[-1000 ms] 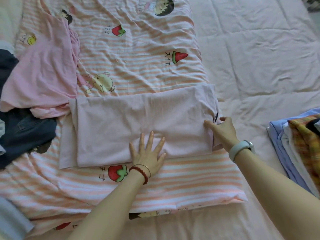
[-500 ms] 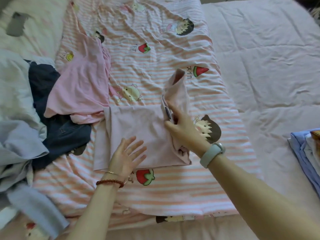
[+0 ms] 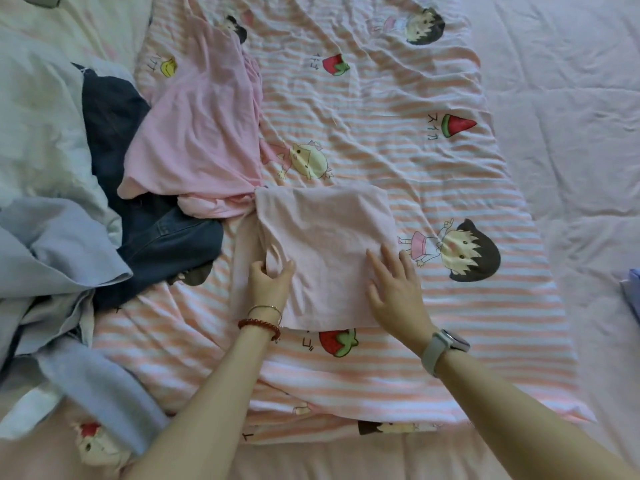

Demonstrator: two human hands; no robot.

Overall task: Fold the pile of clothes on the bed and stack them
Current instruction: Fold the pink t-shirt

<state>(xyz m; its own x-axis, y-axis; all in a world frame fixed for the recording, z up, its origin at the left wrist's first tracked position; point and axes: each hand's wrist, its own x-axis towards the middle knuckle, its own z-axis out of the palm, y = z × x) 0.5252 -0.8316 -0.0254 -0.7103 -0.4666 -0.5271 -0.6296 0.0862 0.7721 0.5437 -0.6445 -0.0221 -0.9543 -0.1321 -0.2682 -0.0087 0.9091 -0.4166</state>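
Observation:
A pale pink garment (image 3: pixel 325 251) lies folded into a near square on the striped cartoon blanket (image 3: pixel 415 161). My left hand (image 3: pixel 270 282) pinches a bunched fold at the garment's left edge. Flat on its lower right part rests my right hand (image 3: pixel 394 282), fingers spread. To the left lies the unfolded pile: a pink top (image 3: pixel 197 133), dark jeans (image 3: pixel 152 237) and a light blue shirt (image 3: pixel 59 258). A sliver of the folded stack (image 3: pixel 632 292) shows at the right edge.
A plain pink quilt (image 3: pixel 561 98) covers the right side of the bed. White bedding (image 3: pixel 38 109) is bunched at the far left. The blanket's front edge (image 3: pixel 346 431) hangs near me.
The right half of the pale pink garment has been folded over to the left, halving its width. My right hand let go and now presses flat; my left hand moved left onto the edge.

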